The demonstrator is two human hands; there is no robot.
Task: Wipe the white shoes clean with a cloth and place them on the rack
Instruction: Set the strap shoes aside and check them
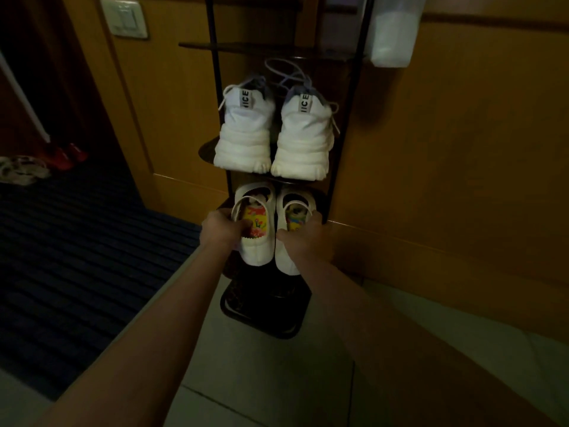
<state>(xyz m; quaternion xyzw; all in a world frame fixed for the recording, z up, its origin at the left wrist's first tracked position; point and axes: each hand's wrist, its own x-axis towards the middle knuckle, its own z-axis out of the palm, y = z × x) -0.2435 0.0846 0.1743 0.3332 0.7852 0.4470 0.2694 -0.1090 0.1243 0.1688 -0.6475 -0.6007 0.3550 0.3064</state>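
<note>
From the head camera, the left hand (220, 229) grips the left white strap shoe (257, 251) by its outer edge, with the fingers (244, 224) curled down into the opening onto the flowered insole, so the shoe lies just right of and beneath the knuckles. The right hand (303, 238) holds the right white strap shoe (282, 211) the same way, fingers hooked inside its opening, shoe to their left. Both shoes sit side by side, touching, over a lower shelf of the black rack (218, 97); whether they rest on it is unclear, and beyond the fingertips, a shelf up, stand one white trainer (244, 137) and another (303, 143).
</note>
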